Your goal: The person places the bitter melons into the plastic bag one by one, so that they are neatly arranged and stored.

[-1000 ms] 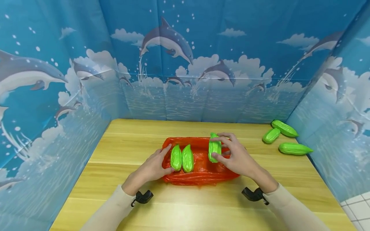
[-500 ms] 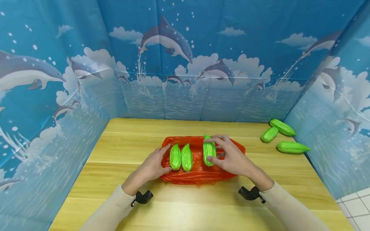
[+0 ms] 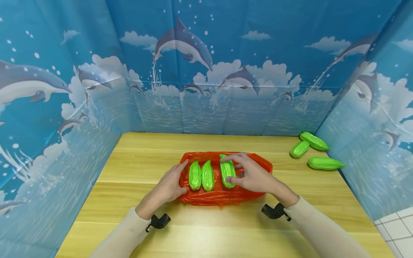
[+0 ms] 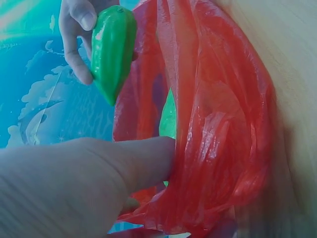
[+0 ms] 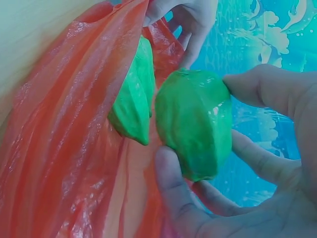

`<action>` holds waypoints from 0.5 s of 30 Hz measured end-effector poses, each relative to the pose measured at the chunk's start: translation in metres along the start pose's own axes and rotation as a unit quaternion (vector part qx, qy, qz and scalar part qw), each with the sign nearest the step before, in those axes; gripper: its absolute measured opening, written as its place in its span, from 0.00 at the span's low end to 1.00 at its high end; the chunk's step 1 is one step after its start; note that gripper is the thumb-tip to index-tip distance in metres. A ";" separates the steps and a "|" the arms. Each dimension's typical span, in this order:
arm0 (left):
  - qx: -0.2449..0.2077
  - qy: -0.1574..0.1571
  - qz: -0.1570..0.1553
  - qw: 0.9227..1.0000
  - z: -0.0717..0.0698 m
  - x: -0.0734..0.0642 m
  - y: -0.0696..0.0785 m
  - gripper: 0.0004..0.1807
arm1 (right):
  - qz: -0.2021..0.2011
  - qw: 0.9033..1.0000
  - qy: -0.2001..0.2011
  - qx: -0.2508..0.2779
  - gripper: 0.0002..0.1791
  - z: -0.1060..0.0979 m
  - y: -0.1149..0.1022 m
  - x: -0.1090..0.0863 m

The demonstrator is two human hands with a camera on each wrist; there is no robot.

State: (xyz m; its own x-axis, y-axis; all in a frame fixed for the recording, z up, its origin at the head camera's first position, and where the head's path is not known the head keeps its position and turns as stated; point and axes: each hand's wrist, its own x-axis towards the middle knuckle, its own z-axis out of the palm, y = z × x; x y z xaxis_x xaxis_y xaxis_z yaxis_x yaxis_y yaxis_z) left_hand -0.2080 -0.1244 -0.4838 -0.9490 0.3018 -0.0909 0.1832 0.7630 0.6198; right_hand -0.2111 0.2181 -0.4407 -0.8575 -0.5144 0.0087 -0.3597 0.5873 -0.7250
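Note:
My right hand (image 3: 253, 173) holds a glossy green ridged vegetable (image 3: 228, 173), pointed at one end like a bitter gourd, between thumb and fingertips. It is over the right half of a red plastic bag (image 3: 222, 197), whose mouth is spread wide. Two more green vegetables (image 3: 208, 175) stand side by side in the bag's left half. My left hand (image 3: 166, 184) grips the bag's left end; in the left wrist view the thumb (image 4: 148, 161) reaches inside the rim, its tip hidden behind the red film. The right wrist view shows the held vegetable (image 5: 193, 124) beside those in the bag.
Several like vegetables lie at the table's back right: one (image 3: 325, 163) nearer, one (image 3: 299, 149) beside it, another (image 3: 313, 141) against the curtain. A dolphin-print curtain (image 3: 213, 111) walls the wooden table (image 3: 145, 154) at back and sides.
My right hand has moved left and slightly lower with its vegetable, toward the two in the bag. The left hand stays at the bag's left end. The whole head view drifts slightly left.

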 end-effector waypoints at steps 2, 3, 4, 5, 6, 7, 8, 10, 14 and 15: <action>0.003 0.000 0.001 1.000 -0.001 0.000 0.001 0.60 | -0.002 1.000 -0.011 0.002 0.35 0.000 0.000 0.003; 0.003 0.001 0.000 1.000 -0.001 0.000 0.001 0.60 | -0.002 1.000 -0.015 0.004 0.35 0.001 0.001 0.004; 0.004 0.000 0.000 1.000 -0.001 -0.001 0.002 0.60 | -0.002 1.000 -0.018 0.003 0.35 0.002 0.001 0.005; 0.004 0.000 -0.001 1.000 -0.002 -0.001 0.002 0.61 | -0.002 1.000 -0.020 0.001 0.35 0.003 0.001 0.006; 0.004 -0.001 -0.002 1.000 -0.002 -0.001 0.003 0.61 | -0.001 1.000 -0.021 -0.001 0.35 0.004 0.001 0.007; 0.003 -0.001 -0.002 1.000 -0.002 -0.002 0.003 0.61 | -0.002 1.000 -0.022 -0.004 0.34 0.004 0.001 0.009; 0.003 -0.002 -0.001 1.000 -0.003 -0.002 0.004 0.61 | -0.001 1.000 -0.023 -0.007 0.34 0.005 0.001 0.010; 0.001 -0.004 0.001 1.000 -0.004 -0.003 0.005 0.61 | 0.003 1.000 -0.024 -0.017 0.33 0.005 0.000 0.013; -0.002 -0.009 0.006 1.000 -0.007 -0.004 0.008 0.60 | 0.008 0.999 -0.030 -0.039 0.33 0.004 -0.003 0.018; -0.002 -0.010 0.006 1.000 -0.008 -0.004 0.008 0.60 | 0.010 0.998 -0.032 -0.043 0.33 0.004 -0.003 0.020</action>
State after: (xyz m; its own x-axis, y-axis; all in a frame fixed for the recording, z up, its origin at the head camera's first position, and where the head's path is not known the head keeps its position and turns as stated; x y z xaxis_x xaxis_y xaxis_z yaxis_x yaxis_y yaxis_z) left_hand -0.2043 -0.1241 -0.4724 -0.9412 0.3226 -0.0998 0.1932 0.7568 0.6245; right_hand -0.2258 0.2036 -0.4410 -0.8405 -0.5393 -0.0524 -0.3750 0.6487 -0.6622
